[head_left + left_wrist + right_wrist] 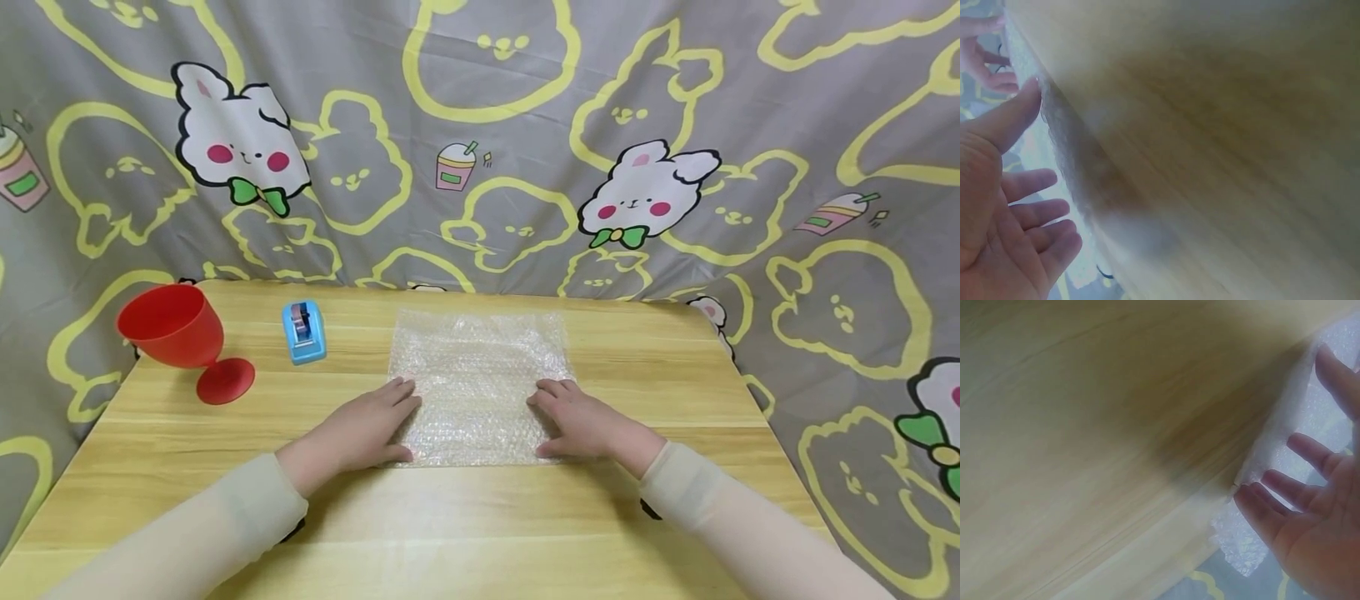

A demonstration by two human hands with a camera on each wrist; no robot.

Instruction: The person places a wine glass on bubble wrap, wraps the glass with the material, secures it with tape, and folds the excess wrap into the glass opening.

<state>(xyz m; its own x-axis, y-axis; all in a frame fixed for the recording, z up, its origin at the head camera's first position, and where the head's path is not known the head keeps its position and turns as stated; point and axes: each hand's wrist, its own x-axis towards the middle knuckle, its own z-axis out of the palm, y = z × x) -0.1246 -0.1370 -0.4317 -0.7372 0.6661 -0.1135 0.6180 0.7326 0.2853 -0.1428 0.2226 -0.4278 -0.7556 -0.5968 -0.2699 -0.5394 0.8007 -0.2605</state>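
Note:
A sheet of clear bubble wrap (pixel 480 392) lies flat on the wooden table in front of me. My left hand (pixel 360 429) rests at its left edge, fingertips on the plastic and thumb near the front corner. At the opposite edge my right hand (pixel 585 421) touches the sheet in much the same way. In the left wrist view the left hand (pixel 1004 206) shows relaxed, spread fingers beside the bubble wrap (pixel 1063 147). Spread fingers also show on the right hand (pixel 1316 506) along the sheet's edge (pixel 1279 431) in the right wrist view.
A red goblet (pixel 180 333) stands at the table's left. Between it and the bubble wrap sits a blue tape dispenser (pixel 303 332). A patterned grey curtain (pixel 517 225) hangs around the back and sides of the wooden table (pixel 465 533).

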